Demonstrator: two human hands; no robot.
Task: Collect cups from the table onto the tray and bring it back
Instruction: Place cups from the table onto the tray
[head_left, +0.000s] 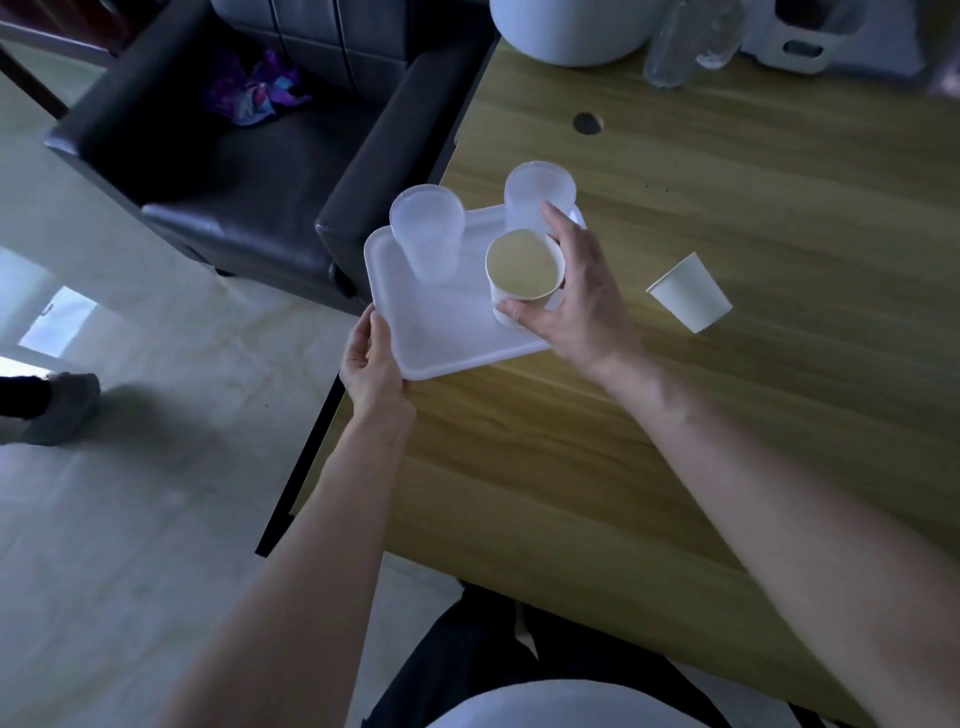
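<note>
The left hand (375, 364) gripped the near corner of the white tray (447, 322) at the table (727, 218) edge; the right hand (574, 291) curled round a paper cup (524, 273) on the tray, beside two clear cups (427, 234); another paper cup (691, 292) stood on the table, right of the tray.

Single head view, looking steeply down, close over table (727, 415)

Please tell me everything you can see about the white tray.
The white tray is a rounded rectangle with a low raised rim, apparently plastic. It overhangs the wooden table's left edge. The left hand grips its near corner. Two translucent cups stand on it; the right hand holds a paper cup over it.
</note>
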